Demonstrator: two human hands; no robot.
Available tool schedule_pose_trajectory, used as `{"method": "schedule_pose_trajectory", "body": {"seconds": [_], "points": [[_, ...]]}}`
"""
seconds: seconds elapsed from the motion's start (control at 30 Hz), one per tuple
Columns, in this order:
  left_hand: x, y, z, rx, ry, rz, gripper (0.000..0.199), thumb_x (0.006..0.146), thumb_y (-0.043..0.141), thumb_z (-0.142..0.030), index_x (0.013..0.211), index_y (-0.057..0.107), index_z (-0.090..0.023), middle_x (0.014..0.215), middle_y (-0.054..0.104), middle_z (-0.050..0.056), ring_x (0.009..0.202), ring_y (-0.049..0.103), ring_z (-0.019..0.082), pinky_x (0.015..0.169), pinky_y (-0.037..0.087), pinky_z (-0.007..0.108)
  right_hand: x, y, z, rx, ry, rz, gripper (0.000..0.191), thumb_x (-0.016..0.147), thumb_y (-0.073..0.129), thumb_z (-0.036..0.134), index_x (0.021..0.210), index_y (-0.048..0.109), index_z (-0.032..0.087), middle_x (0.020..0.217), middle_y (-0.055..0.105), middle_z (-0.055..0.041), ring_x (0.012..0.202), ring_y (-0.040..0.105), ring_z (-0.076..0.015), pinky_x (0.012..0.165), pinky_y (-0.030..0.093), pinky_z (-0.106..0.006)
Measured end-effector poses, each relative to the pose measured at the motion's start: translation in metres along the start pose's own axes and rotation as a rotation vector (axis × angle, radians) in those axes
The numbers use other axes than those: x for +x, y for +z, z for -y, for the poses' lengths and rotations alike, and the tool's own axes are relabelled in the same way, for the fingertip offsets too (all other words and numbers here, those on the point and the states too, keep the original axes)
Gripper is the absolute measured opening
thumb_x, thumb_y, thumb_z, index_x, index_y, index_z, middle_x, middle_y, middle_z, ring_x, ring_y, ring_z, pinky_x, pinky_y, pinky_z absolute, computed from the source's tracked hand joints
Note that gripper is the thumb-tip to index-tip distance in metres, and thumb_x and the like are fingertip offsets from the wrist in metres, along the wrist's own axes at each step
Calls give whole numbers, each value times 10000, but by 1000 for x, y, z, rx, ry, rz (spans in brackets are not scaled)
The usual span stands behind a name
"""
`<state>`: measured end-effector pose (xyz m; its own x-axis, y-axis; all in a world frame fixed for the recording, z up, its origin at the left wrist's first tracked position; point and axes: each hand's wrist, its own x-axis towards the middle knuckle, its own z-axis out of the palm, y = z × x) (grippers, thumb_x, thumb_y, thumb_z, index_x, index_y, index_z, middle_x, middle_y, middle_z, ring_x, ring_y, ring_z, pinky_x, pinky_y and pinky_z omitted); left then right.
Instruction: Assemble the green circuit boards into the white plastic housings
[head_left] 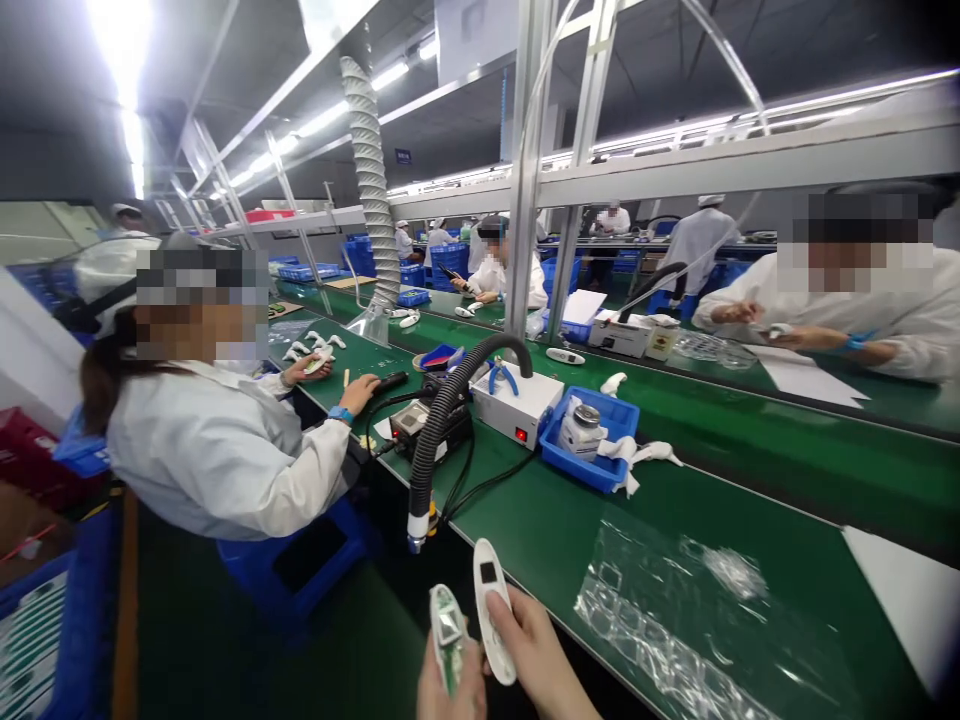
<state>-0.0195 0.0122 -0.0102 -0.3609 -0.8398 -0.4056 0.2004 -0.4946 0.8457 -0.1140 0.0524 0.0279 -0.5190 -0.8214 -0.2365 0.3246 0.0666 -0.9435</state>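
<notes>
At the bottom middle, just off the bench edge, my left hand [448, 685] is closed around a white casing half with a green circuit board [448, 630] in it; a small square screen shows on the board. Beside it, my right hand [536, 650] grips a long oval white cover [487, 590] with a dark square window near its top, my thumb lying on its face. The two parts are close together but apart. Above them hangs the end of a black flexible hose [420, 490].
On the green bench [517, 520] stand a white box [517, 400] with a red switch and a blue tray [592, 470] holding a jar. A clear plastic sheet [660, 600] with round pieces lies to the right. A co-worker [225, 430] sits at left; another [847, 300] works across.
</notes>
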Motion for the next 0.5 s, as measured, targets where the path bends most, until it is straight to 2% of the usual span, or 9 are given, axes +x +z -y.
{"method": "schedule_pose_trajectory", "body": {"seconds": [0.07, 0.17, 0.23, 0.3, 0.37, 0.43, 0.5], "points": [[21, -23, -18, -129, -97, -70, 778, 506, 680, -771, 945, 584, -136, 479, 538, -33, 320, 435, 91, 308, 280, 180, 27, 30, -7, 30, 78, 60, 654, 645, 546, 796, 771, 523, 155, 547, 548, 7, 341, 435, -82, 303, 268, -187], [46, -50, -43, -221, -71, -148, 711, 559, 655, -767, 826, 579, -113, 504, 571, 1, 357, 471, 91, 341, 336, 183, 56, 71, -17, 68, 186, 113, 747, 591, 478, 872, 751, 528, 144, 474, 544, 1, 266, 362, -54, 250, 153, -161], [52, -54, -53, -230, -61, -163, 630, 619, 673, -703, 817, 583, -111, 550, 610, 27, 424, 531, 110, 396, 391, 193, 62, 83, -22, 90, 228, 107, 772, 594, 434, 890, 708, 542, 134, 430, 533, -12, 258, 376, -59, 246, 145, -157], [51, -46, -56, -229, -70, -132, 555, 680, 665, -649, 826, 596, -118, 587, 628, 36, 467, 554, 123, 420, 398, 200, 60, 80, -27, 110, 234, 83, 770, 601, 435, 885, 677, 552, 127, 407, 537, -28, 250, 390, -66, 245, 133, -156], [46, -31, -53, -220, -80, -70, 503, 712, 649, -630, 776, 597, -134, 539, 585, 9, 437, 507, 108, 402, 355, 196, 54, 68, -29, 132, 213, 44, 742, 615, 449, 869, 638, 542, 133, 380, 526, -26, 238, 378, -61, 247, 118, -156], [41, -18, -48, -211, -91, -15, 504, 721, 628, -646, 679, 566, -148, 467, 512, -17, 393, 437, 88, 382, 308, 195, 50, 57, -30, 152, 186, 3, 709, 640, 448, 854, 576, 505, 150, 344, 493, -11, 226, 356, -53, 249, 109, -158], [40, -12, -45, -210, -92, 7, 539, 727, 592, -678, 620, 531, -154, 447, 480, -23, 386, 413, 81, 383, 299, 197, 50, 53, -29, 166, 173, -19, 681, 659, 455, 836, 541, 472, 165, 321, 467, 0, 221, 357, -57, 247, 107, -161]]}}
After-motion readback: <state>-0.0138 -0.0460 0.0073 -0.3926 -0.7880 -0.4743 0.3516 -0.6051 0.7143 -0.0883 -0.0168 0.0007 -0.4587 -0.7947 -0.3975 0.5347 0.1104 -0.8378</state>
